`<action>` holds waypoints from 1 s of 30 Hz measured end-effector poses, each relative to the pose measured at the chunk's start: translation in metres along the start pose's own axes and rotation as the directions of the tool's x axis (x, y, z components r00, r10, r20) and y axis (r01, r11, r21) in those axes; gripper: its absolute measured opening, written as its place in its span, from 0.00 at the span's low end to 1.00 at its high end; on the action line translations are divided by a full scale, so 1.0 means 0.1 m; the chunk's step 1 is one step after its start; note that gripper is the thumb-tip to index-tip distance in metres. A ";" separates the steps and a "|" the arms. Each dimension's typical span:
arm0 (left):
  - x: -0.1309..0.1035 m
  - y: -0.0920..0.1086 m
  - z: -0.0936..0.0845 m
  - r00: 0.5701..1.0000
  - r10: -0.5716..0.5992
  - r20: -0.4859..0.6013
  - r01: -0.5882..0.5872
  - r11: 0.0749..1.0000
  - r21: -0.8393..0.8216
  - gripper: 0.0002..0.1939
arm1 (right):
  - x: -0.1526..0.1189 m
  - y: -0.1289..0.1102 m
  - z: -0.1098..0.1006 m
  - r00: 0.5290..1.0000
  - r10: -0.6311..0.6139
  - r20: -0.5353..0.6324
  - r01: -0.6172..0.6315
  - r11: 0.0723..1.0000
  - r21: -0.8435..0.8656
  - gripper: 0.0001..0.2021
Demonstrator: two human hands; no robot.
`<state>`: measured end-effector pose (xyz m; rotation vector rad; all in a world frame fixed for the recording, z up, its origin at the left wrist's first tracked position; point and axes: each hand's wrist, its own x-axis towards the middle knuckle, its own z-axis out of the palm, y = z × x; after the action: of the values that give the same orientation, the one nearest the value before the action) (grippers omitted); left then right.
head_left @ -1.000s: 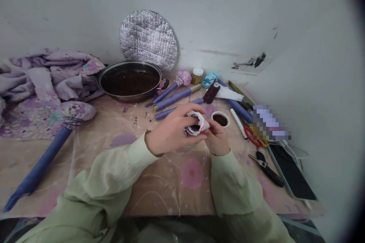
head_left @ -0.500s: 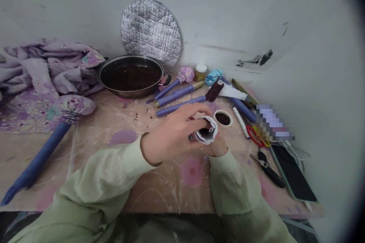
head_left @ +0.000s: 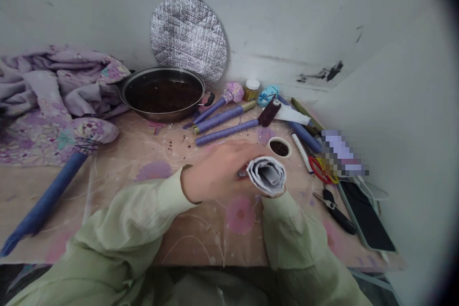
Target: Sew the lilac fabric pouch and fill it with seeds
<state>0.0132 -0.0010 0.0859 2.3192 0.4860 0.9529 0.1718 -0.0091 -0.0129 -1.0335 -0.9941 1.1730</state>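
Note:
A rolled tube (head_left: 255, 173) with pale, layered edges, of cloth or paper, is held over the table with its open end facing me. My left hand (head_left: 225, 168) is closed round its left side, the fingertips hidden behind it. Under the tube is my right hand (head_left: 275, 195), mostly covered by it and seemingly gripping it from below. Just beyond the tube stands a small white cup (head_left: 280, 147) of dark, crumbly material. Behind my left hand lies a thin purple-wrapped stick (head_left: 226, 133).
At the back stand a wide pan (head_left: 163, 114) of dark material and a round silver mat (head_left: 189, 38). Floral cloth (head_left: 39, 91) and a cloth-headed stick (head_left: 53, 196) lie left. On the right are scissors (head_left: 318, 171), a marker (head_left: 301, 152), a black-handled tool (head_left: 340, 217) and a phone (head_left: 367, 217).
The tube's open end has swung toward me and slightly right. My left fingers, earlier at its opening, are now round its side. The right hand is more hidden.

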 end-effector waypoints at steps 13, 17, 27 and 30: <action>0.21 -1.04 -1.20 0.933 -0.029 -0.358 0.280 0.686 0.672 0.15 | 0.14 -0.22 -0.23 0.995 -0.094 0.018 0.078 0.902 0.424 0.17; 0.12 -1.41 -1.63 0.970 -0.171 -0.172 0.236 0.508 0.828 0.08 | 0.15 -0.20 -0.24 0.997 -0.075 0.020 0.059 0.896 0.441 0.16; -0.03 -1.54 -1.83 0.875 -0.465 -0.137 0.193 0.073 0.979 0.10 | 0.18 -0.15 -0.29 0.996 -0.085 0.034 0.059 0.880 0.472 0.15; -0.04 -1.49 -1.95 0.835 -0.496 -0.240 0.293 0.031 0.956 0.10 | 0.18 -0.15 -0.29 0.996 -0.081 0.030 0.057 0.879 0.474 0.14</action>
<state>-0.1471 0.1838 0.1021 2.9149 2.1415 -0.0392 0.2059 0.0041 -0.0037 -0.5748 -0.7202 1.3027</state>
